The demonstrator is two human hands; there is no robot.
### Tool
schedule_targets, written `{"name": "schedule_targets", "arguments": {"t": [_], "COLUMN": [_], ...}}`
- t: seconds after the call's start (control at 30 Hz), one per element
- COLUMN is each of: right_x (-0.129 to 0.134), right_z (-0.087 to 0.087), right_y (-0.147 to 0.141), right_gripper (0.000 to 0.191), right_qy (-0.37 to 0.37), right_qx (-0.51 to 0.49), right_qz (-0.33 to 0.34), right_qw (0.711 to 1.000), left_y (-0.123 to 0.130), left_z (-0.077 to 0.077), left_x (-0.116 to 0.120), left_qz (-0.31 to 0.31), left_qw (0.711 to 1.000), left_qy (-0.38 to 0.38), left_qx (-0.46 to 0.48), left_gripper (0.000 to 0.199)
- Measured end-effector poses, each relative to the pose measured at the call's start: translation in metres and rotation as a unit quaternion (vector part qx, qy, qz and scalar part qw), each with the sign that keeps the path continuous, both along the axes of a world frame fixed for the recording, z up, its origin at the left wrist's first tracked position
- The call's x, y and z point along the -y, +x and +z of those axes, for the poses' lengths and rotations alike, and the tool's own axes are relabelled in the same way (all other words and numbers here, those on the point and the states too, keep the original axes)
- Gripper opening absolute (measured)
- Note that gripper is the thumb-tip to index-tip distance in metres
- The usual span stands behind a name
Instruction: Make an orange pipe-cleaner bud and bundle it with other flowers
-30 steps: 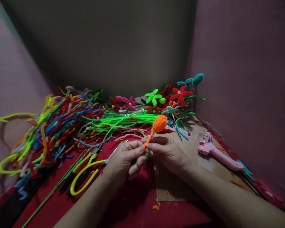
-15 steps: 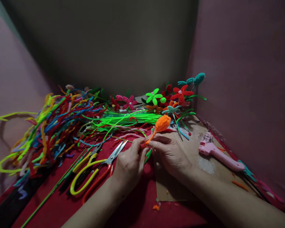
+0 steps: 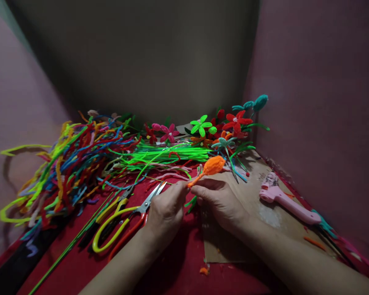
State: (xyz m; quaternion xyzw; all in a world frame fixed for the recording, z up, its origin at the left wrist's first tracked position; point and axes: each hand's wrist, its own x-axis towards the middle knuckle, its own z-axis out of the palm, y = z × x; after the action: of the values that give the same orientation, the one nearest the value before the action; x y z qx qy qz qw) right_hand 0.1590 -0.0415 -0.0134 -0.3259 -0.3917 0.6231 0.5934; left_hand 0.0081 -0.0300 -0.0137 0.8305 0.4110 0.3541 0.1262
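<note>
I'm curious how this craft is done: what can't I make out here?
All in the head view:
Lower end of the orange bud's stem: hidden by fingers.
Most fingertips of the left hand: behind the hand itself.
Part of the scissors' red handle: behind the left forearm.
Thin green stems: cut off by the bottom edge.
Marks on the pink tool: too small.

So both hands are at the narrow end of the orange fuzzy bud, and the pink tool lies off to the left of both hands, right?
Not left: in the head view, the pink tool lies to the right of the left hand and right hand. The rest holds: both are at the narrow end of the orange fuzzy bud.
</note>
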Motion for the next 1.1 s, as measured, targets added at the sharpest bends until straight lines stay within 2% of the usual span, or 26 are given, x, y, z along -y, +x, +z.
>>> {"name": "schedule_targets", "arguments": {"t": [0.2,0.33,0.5,0.67,0.93,1.1], "right_x": [0.0,-0.001,-0.005,-0.006,-0.009,-0.006], "right_z": [0.0,0.001,-0.004,-0.009,-0.011,-0.005], "right_y": [0.002,0.002,0.003,0.003,0.002,0.003], "right_gripper": [0.009,0.006,0.007,0.008,0.007,0.006], "right_qy": [0.005,0.016,0.018,0.015,0.005,0.015], "right_qx": [0.009,-0.01,-0.026,-0.04,-0.045,-0.051], "right_qz": [0.023,0.025,0.043,0.048,0.037,0.049], "right_qw": [1.0,1.0,0.999,0.998,0.998,0.997], "left_y": [0.003,0.009,0.012,0.013,0.01,0.007], "left_z": [0.007,0.015,0.019,0.02,0.021,0.023], "left_x": [0.002,0.005,0.007,0.005,0.001,0.0], "left_qz": [0.025,0.036,0.03,-0.004,-0.04,-0.079], "left_qw": [0.992,0.973,0.946,0.904,0.844,0.776], "left_qy": [-0.089,-0.189,-0.268,-0.349,-0.444,-0.521], "left_qx": [0.081,0.126,0.181,0.248,0.299,0.346], "left_gripper": [0.012,0.015,0.015,0.016,0.017,0.015]}}
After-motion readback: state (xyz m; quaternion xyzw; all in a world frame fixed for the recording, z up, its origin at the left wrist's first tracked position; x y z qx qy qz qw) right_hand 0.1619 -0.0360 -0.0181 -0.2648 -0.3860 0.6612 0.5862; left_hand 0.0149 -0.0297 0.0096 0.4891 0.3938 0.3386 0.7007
